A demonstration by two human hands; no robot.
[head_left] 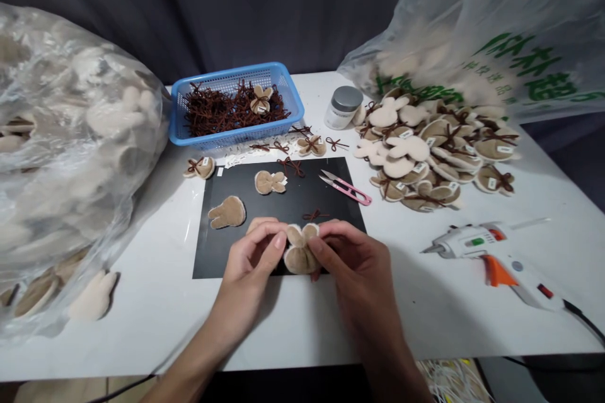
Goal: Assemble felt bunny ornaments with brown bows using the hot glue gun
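Observation:
Between my two hands is a small tan plush bunny head [300, 259], ears pointing away from me, above the near edge of a black mat [278, 245]. My left hand [258, 258] pinches its left side with thumb and forefinger. On the other side my right hand [352, 258] grips it by the right ear and edge. A brown cord bow [316, 215] lies just beyond the fingers. Two more tan bunny pieces, one plain [227, 211] and one pinched in with a white tag [269, 182], rest on the mat. Pink thread snips [347, 187] lie at its right edge.
A blue basket [236, 135] of brown bows stands at the back, beside a grey-lidded jar [343, 107]. Finished-looking bunnies [425, 151] are heaped at right. A glue gun [496, 258] with a cord lies near right. Plastic bags stand left [80, 157] and right [496, 31].

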